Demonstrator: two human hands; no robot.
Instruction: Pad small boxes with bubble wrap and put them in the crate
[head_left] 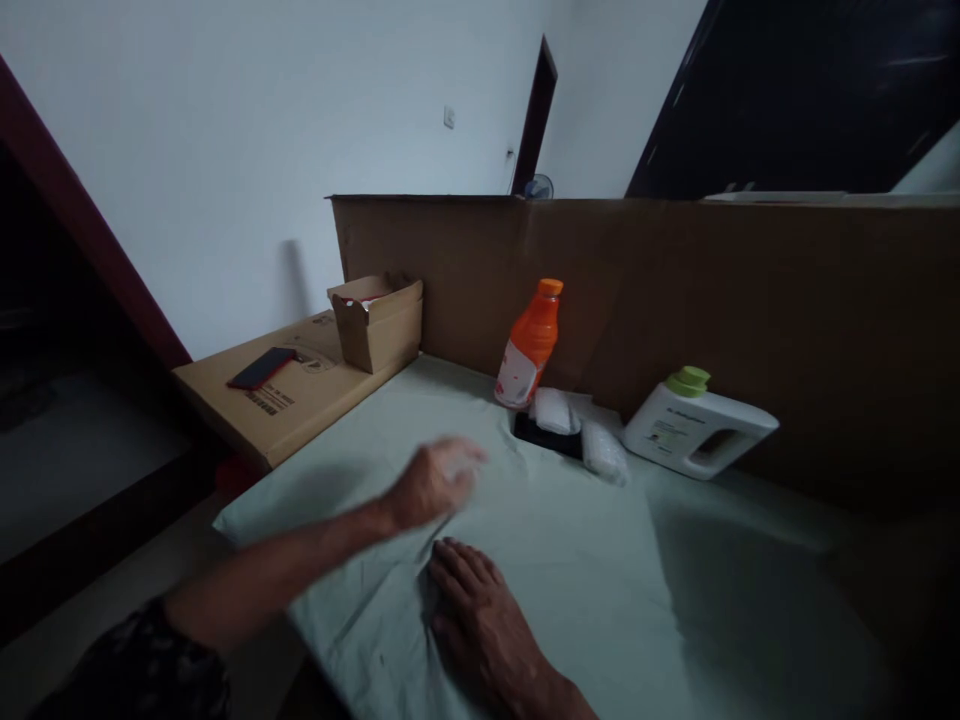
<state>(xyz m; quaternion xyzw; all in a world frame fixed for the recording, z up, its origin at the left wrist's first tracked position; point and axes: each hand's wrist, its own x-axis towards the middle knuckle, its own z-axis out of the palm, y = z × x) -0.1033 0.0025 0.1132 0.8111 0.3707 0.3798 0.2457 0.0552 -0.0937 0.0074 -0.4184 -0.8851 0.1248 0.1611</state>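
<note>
A pale green cloth [577, 560] covers the table surface, with creases running between my hands. My left hand [433, 484] is over the cloth, somewhat blurred, with its thumb and fingers apart and nothing seen between them. Closer to me, my right hand [484, 615] lies palm down on the cloth with its fingers stretched out. Beyond the left hand stands an orange bottle [531, 345], tilted in this view. Beside its base are a black flat object [547, 436] and bubble-wrapped packets [604, 450].
A white jug [694, 425] with a green cap stands at the right against a tall cardboard panel [630, 300]. To the left, a large cardboard box [304, 395] bears a small open carton [382, 330] and a dark phone-like object [262, 368] with red edges.
</note>
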